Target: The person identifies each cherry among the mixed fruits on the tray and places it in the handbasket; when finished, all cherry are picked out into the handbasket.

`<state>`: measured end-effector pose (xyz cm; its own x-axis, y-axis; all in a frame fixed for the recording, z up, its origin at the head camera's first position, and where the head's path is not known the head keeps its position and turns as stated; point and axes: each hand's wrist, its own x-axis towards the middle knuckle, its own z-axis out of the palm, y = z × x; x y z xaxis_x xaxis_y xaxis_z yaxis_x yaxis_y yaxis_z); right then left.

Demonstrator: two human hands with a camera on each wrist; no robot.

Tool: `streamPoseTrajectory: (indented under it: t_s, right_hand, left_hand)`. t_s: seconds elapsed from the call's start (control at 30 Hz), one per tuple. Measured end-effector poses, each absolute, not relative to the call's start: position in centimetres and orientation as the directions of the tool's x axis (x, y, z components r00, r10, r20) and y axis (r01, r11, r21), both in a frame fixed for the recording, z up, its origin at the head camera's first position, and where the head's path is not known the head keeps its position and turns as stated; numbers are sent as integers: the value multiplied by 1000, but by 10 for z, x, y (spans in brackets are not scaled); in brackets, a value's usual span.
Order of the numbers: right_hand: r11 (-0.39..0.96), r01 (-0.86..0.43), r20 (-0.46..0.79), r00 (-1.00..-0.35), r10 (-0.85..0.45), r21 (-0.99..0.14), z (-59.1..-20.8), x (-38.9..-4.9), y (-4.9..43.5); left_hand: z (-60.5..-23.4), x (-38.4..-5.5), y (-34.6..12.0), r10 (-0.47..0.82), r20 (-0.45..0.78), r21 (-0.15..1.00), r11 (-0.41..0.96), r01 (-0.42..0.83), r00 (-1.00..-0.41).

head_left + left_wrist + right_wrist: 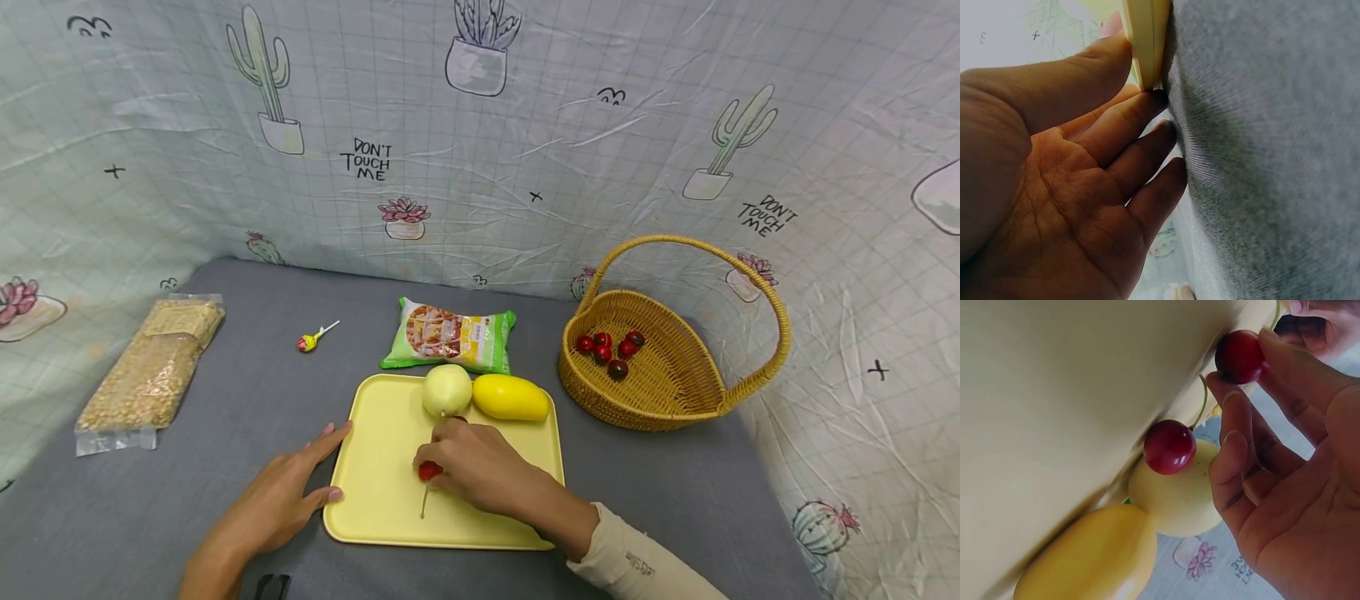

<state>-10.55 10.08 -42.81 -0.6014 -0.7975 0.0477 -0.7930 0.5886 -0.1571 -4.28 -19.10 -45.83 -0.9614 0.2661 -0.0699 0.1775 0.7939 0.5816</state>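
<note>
My right hand (476,467) pinches a dark red cherry (1241,357) between thumb and fingertips, low over the yellow tray (382,467); its thin stem trails toward the tray's near edge. A second stemmed cherry (1170,447) rests on the tray just beyond this hand, mostly hidden behind it in the head view. Behind that sit a pale round fruit (447,390) and a yellow mango-shaped fruit (512,397) side by side. My left hand (273,498) touches the tray's left rim with fingers extended, its thumb near the front corner; in the left wrist view several fingertips rest on the grey cloth (1272,156).
A wicker basket (675,400) with a tall handle stands right of the tray, several cherries (602,353) inside. Behind the tray lies a green food packet (454,335). A lollipop (309,342) and a bag of grains (153,367) lie to the left.
</note>
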Motion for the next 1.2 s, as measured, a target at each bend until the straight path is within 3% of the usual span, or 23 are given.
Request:
streamPoseTrajectory:
  t_s: [0.27,0.5,0.8,1.2]
  right_hand:
    - [571,-806,82,-587,-806,-154,-425,-103,108]
    - [554,-799,182,-596,-783,-234,-418,-104,119]
    - [540,-796,371,-606,-704,-274,-409,-108,133]
    - [590,-760,523,-632,-572,-274,-396,-119,155]
  left_hand:
    - [-458,-43,-192,271,-79,586,791,175,-959]
    - [-459,-42,-192,273,-64,587,788,185,-960]
    - [-460,-40,-191,266,-43,589,785,191,-963]
    - [-460,-41,-192,274,-51,599,778,190,-960]
